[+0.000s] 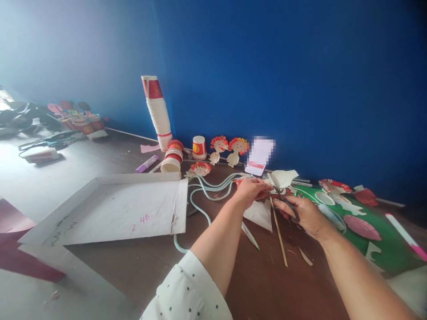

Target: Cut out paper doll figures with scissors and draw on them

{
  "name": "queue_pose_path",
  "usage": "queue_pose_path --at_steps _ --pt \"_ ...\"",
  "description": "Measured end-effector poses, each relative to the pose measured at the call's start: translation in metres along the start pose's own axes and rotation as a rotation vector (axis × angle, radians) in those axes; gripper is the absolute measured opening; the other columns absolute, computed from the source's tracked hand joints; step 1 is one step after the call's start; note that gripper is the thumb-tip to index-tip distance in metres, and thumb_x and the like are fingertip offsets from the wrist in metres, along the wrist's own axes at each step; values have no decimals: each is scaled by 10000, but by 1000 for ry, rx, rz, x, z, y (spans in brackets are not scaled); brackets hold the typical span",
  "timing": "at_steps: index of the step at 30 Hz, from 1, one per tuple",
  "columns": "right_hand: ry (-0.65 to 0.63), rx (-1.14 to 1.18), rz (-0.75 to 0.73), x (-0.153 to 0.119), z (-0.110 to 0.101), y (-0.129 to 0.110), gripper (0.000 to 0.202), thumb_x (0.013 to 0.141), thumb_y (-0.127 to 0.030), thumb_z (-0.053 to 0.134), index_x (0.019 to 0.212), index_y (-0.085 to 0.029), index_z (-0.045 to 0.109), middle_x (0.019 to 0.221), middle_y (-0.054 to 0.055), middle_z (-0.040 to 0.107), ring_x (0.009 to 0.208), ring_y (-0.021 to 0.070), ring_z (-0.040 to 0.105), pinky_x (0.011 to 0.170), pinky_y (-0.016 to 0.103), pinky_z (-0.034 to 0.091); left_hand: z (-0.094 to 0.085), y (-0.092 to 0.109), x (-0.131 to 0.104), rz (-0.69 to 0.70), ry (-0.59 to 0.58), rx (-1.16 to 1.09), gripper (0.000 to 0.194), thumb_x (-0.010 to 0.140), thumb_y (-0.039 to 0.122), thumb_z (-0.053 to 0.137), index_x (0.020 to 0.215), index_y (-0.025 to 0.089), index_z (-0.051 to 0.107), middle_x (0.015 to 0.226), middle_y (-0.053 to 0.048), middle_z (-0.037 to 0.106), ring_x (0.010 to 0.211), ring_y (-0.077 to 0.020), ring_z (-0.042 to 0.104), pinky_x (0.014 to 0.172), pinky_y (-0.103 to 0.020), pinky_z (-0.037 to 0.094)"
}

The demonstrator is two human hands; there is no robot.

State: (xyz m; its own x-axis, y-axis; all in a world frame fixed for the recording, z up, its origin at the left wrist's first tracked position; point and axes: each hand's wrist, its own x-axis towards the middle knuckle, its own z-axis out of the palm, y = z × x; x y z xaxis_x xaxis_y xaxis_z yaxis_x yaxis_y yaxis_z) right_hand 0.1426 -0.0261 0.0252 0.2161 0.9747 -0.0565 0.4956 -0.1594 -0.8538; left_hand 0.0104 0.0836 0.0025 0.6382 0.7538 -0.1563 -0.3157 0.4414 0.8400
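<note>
My right hand [308, 215] is closed around the dark handles of a pair of scissors [295, 212], whose blades point up and left. A cream piece of paper [284, 178] stands at the blades, and my left hand [251, 191] pinches its left side. My fingertips partly hide where blades and paper meet. Just below my hands lie a white paper piece [258, 215], a thin wooden stick [279, 233] and a white pen [250, 236]. Small paper scraps [305, 256] are scattered on the brown table near my right wrist.
A white cardboard tray [140, 209] lies left, beside a pale blue cable [200, 202]. Behind are a tall stack of paper cups [158, 115], paper dolls [236, 151] and a phone [258, 155]. A green sheet [390, 249] with cutouts and a pink marker [405, 235] lies right.
</note>
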Motion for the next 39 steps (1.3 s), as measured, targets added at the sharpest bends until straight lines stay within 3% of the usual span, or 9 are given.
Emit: queue_pose_path --at_steps 3,9,14,18,21,27,30,32,39 --pt "14 4 -4 0 1 0 381 735 -549 666 768 -178 743 488 -24 510 442 101 410 412 243 271 0 0 0 2 0 1 253 607 223 798 629 118 569 636 -23 592 575 -69 530 591 -226 400" --pt "16 43 7 1 1 2 428 723 -540 687 930 -174 768 476 -22 514 434 108 413 398 241 260 0 0 0 8 9 20 238 620 210 787 623 123 566 615 -13 582 551 -60 513 588 -222 404" --pt "27 28 9 3 0 3 438 708 -511 710 999 -189 767 508 -19 551 477 131 467 442 252 345 -1 -3 3 28 1 33 247 623 226 783 620 122 559 595 -6 571 515 -54 498 556 -214 383" --pt "9 78 -43 7 4 7 394 677 -433 759 1011 -223 757 669 15 681 698 226 617 640 318 484 -1 -7 7 124 42 40 271 597 272 788 632 128 561 570 4 556 489 -53 472 514 -206 347" --pt "-54 178 -53 11 8 11 370 657 -376 781 993 -226 739 899 33 740 939 281 645 838 360 490 -1 -7 9 161 148 -89 315 572 313 792 624 137 536 554 16 537 474 -53 459 490 -200 335" --pt "106 287 4 15 14 22 291 587 -308 798 833 -233 661 792 9 732 799 268 674 689 335 518 2 -9 13 211 165 -268 378 501 304 829 675 137 537 674 -31 622 498 -50 482 505 -192 371" --pt "274 479 37 20 19 18 331 651 -352 744 946 -264 623 746 8 719 699 250 673 499 293 465 6 -13 13 206 153 -266 368 501 294 837 669 134 552 687 -44 631 530 -62 509 507 -186 377" --pt "359 601 22 26 24 12 352 664 -381 728 969 -260 600 780 28 726 678 243 677 476 290 455 9 -16 13 193 140 -268 364 497 290 844 673 127 570 668 -34 617 527 -57 509 511 -181 378" --pt "467 578 -46 51 41 1 478 666 -460 693 1070 -219 606 659 25 710 592 242 680 474 311 476 11 -22 12 149 76 -297 323 550 290 836 705 118 611 664 -17 578 577 -66 529 585 -184 420"
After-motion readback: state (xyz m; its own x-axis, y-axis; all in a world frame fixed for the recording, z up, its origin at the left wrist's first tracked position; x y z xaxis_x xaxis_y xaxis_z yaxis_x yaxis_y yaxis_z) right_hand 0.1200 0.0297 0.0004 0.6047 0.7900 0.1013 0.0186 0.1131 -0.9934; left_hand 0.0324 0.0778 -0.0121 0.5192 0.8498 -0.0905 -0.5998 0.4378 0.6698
